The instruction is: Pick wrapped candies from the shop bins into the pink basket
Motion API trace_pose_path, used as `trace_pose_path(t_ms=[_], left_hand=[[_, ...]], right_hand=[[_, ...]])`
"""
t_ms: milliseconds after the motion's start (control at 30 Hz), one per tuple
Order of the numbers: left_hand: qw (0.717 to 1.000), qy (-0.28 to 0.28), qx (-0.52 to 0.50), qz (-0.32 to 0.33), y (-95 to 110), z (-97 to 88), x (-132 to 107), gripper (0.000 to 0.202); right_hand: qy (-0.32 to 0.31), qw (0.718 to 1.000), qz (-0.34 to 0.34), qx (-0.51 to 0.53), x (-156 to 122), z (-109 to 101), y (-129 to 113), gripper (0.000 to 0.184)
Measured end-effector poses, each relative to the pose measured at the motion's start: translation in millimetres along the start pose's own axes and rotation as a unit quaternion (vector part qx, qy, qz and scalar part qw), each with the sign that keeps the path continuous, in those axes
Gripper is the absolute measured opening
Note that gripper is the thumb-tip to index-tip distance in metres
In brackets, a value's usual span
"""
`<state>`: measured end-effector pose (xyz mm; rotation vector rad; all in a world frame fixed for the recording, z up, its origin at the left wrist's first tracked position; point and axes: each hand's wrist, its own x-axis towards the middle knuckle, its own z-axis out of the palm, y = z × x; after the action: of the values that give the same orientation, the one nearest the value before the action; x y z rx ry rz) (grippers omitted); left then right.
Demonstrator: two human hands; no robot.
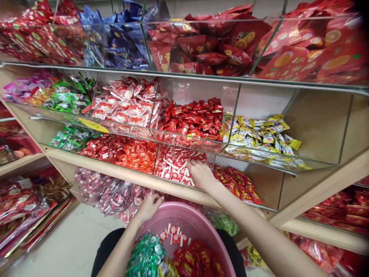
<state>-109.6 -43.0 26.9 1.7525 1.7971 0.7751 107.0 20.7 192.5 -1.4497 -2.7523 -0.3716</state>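
Observation:
My right hand (200,175) is in the lower shelf bin of red-and-white wrapped candies (170,165). Its fingers curl down onto the candies, and the fingertips are partly hidden. Below, my left hand (150,207) is at the far left rim of a pink plastic basket (211,227), fingers bent over the edge. The basket stands between my knees. Inside it lie green wrapped candies (147,254), red wrapped candies (198,259), a few yellow packets (167,268) and several red-and-white candies (175,234).
Clear dividers split the shelves into bins. Red glossy candies (196,119), yellow-and-white candies (259,132) and pink-white packets (123,100) fill the middle row. Orange-red candies (138,154) lie left of my right hand, red packets (238,182) right. Bagged candies (106,190) sit under the wooden ledge (115,165).

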Motion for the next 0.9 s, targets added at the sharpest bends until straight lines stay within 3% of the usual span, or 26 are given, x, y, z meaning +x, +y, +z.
trace_pose_path(t_ms=[200,467,567,667,800,900], left_hand=[[1.0,-0.005,-0.001,-0.002,4,-2.5,-1,0.039],[1.0,-0.006,0.005,0.0,6,-2.0,0,0.036],[1.0,-0.007,0.006,0.002,7,-2.3,-1,0.036],[1.0,-0.008,0.007,0.0,9,-3.3,-1,0.036],[1.0,-0.009,0.006,-0.004,12,-4.2,-2,0.035],[1.0,-0.008,0.006,-0.002,12,-3.9,-3,0.037]], right_hand=[[0.005,1.0,-0.006,0.017,-4,-5,4,0.03],[0.096,0.99,-0.029,0.095,-13,-17,5,0.017],[0.14,0.975,-0.038,0.166,-16,-17,4,0.016],[0.181,0.935,-0.074,0.296,-30,-21,-5,0.013],[0.119,0.883,-0.149,0.428,-58,-11,-31,0.013],[0.02,0.894,-0.167,0.416,-72,21,-50,0.019]])
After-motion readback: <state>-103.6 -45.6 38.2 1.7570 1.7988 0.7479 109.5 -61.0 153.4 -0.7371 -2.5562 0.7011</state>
